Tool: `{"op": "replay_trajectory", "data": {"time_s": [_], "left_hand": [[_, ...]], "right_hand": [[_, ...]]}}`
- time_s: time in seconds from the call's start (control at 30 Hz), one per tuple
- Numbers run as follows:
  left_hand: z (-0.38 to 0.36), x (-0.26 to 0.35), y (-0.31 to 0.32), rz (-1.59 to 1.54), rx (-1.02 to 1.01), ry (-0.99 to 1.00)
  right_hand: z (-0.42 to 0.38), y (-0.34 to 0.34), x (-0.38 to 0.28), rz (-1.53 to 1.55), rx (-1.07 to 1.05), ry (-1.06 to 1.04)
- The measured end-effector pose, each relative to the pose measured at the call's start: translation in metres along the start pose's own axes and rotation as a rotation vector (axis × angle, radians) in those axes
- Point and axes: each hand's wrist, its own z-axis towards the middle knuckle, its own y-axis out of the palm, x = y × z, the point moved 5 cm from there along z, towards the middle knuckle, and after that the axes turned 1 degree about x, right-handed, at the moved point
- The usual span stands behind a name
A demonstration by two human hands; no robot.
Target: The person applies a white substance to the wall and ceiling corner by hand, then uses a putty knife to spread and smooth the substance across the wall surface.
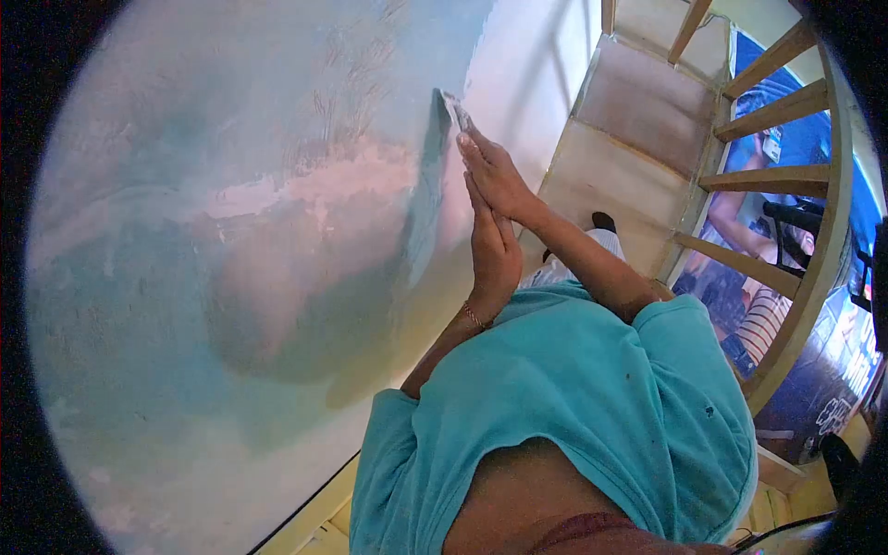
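Note:
A putty knife point(451, 106), its blade smeared with pale filler, stands edge-on against the painted wall point(305, 240). My right hand point(499, 178) is closed on it close behind the blade, the thumb side toward the tip. Just below, my left hand point(495, 259) is closed and pressed against the right, its fingers pointing up toward the blade. Both palms hide the handle. A thin bracelet circles my left wrist. On the wall, blue-green paint shows with pinkish-white smeared patches, rough textured marks near the top, and a whiter strip right of the blade.
Right of me, a curved wooden railing point(832, 231) with several slats runs down the view. Beyond it hangs a blue printed banner point(786, 102). Pale floor panels point(638, 111) lie past my hands. My feet show beneath, near a dark shoe tip point(603, 222).

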Motion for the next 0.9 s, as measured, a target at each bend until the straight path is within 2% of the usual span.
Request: {"op": "replay_trajectory", "data": {"time_s": [0.07, 0.1, 0.23, 0.33, 0.5, 0.67, 0.77, 0.87, 0.9], "left_hand": [[0.009, 0.007, 0.003, -0.037, -0.054, -0.067], [0.015, 0.011, 0.004, -0.056, -0.072, -0.086], [0.022, 0.018, 0.008, -0.052, -0.061, 0.012], [0.007, 0.01, 0.004, -0.069, -0.049, 0.002], [0.03, 0.017, 0.004, -0.161, -0.089, -0.05], [0.015, 0.005, 0.004, -0.01, -0.013, 0.024], [0.013, 0.004, 0.001, -0.018, 0.0, 0.035], [0.025, 0.017, 0.002, -0.1, -0.054, -0.019], [0.026, 0.018, 0.004, -0.107, -0.064, -0.024]], "right_hand": [[0.01, -0.004, 0.004, -0.023, 0.037, -0.073], [0.019, -0.011, 0.0, 0.002, -0.024, 0.031], [0.025, -0.015, -0.004, 0.181, -0.04, 0.09], [0.01, -0.008, -0.01, 0.104, -0.053, 0.112], [0.029, -0.011, 0.005, 0.025, -0.056, 0.104], [0.01, -0.009, -0.01, 0.089, -0.054, 0.145], [0.011, -0.004, -0.006, 0.007, -0.028, 0.051], [0.028, -0.014, -0.006, 0.038, -0.033, 0.098], [0.026, -0.016, -0.008, 0.1, -0.092, 0.231]]}}
